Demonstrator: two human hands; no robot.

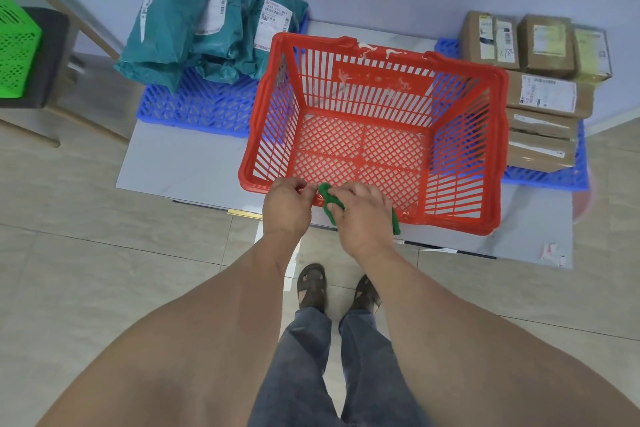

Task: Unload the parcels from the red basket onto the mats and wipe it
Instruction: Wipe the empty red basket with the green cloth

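The red basket (460, 149) stands on a grey board on the floor, and nothing lies inside it. My right hand (363, 215) grips a green cloth (327, 196) against the basket's near rim. My left hand (285, 206) is beside it at the same rim, its fingertips pinching the rim next to the cloth's end. Several teal mailer bags (194, 28) lie piled on the blue mat (197, 107) at the left. Brown cardboard parcels (540, 94) are stacked on the blue mat (547, 178) at the right.
A green crate (15, 48) sits on a dark stool at the far left beside a wooden frame. The grey board (180, 163) lies on beige floor tiles against a pale wall. My feet in sandals (311, 284) stand just in front of the board.
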